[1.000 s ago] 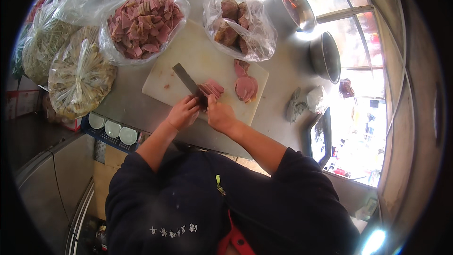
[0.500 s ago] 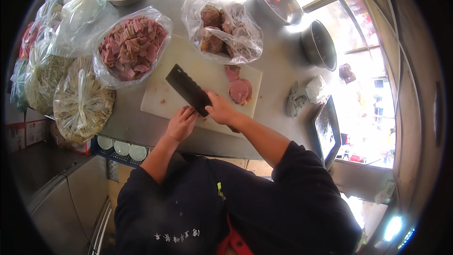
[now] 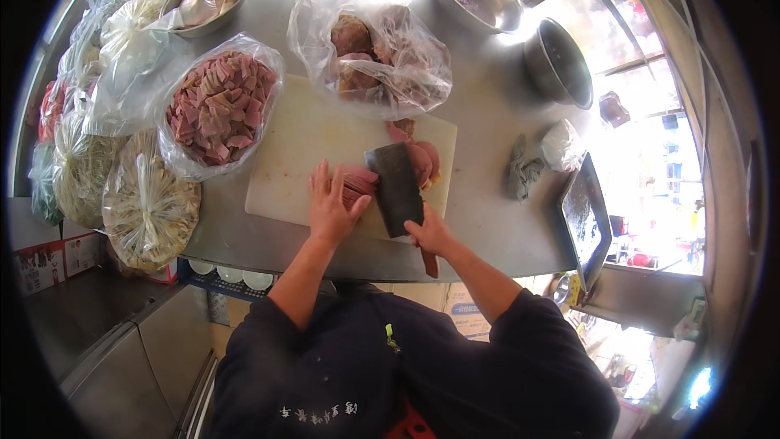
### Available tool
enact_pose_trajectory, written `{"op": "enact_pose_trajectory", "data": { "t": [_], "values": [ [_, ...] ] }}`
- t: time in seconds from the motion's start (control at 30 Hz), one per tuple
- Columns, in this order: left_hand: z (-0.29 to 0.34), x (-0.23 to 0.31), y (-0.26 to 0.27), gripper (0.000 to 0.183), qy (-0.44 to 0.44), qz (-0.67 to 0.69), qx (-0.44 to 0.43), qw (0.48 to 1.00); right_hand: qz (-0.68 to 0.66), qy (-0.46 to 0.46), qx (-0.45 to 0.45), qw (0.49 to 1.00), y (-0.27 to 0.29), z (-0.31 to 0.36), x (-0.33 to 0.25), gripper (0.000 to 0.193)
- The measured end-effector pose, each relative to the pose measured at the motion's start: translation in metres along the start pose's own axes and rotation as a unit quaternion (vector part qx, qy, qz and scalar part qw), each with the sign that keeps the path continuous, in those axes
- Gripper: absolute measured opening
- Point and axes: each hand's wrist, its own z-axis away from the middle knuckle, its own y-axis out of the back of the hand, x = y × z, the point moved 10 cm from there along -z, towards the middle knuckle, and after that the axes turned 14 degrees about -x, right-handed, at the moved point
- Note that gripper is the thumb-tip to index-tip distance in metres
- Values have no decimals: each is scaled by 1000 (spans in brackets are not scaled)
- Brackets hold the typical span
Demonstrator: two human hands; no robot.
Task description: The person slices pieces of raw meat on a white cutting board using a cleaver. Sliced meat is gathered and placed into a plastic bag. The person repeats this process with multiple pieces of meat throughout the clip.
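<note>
My right hand (image 3: 431, 233) is closed round the brown handle end of a dark, broad-bladed cleaver (image 3: 393, 187), which lies aslant over the white cutting board (image 3: 280, 154). Left of the blade is a small stack of pink meat slices (image 3: 357, 182). My left hand (image 3: 331, 210) lies against those slices, its fingers stretched forward and the thumb apart. More cut meat (image 3: 423, 158) sits at the board's right side, partly hidden by the blade. Beyond the board's far edge, an open clear bag (image 3: 426, 73) holds big brown meat chunks (image 3: 351, 34).
At the left stands an open bag heaped with cut pink meat (image 3: 218, 110), beside several tied bags (image 3: 152, 195). A metal bowl (image 3: 227, 16) with pale meat is at the far left. Two metal bowls (image 3: 561, 65) and a dark tray (image 3: 587, 223) stand on the right.
The cleaver has swung round and moved right, away from my left hand. My left hand has opened, and a stack of slices now shows between it and the blade. The view has shifted slightly.
</note>
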Motion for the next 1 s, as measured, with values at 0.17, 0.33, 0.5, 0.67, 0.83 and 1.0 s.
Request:
{"op": "enact_pose_trajectory", "data": {
  "t": [0.17, 0.33, 0.5, 0.67, 0.83, 1.0],
  "values": [
    [-3, 25, -3, 72, -59, -58, 4, 997, -39, 34, -21, 998, -80, -19, -3, 32],
    [-14, 6, 76, 55, -87, -1, 98, 991, -45, 124, -27, 991, -139, -48, -86, 32],
    [-61, 3, 218, 48, -117, -130, 115, 978, -163, 205, -52, 964, -198, -99, -225, 28],
    [-119, -88, 274, 38, -87, -184, 79, 976, -153, 116, -50, 980, -211, -122, -234, 31],
    [-147, -122, 233, 55, -34, -361, 4, 932, -140, 123, 43, 982, -140, -65, -133, 32],
    [-144, -77, 243, 59, -54, -381, 14, 923, -204, 90, 175, 959, -73, 46, -51, 23]
  ]
}}
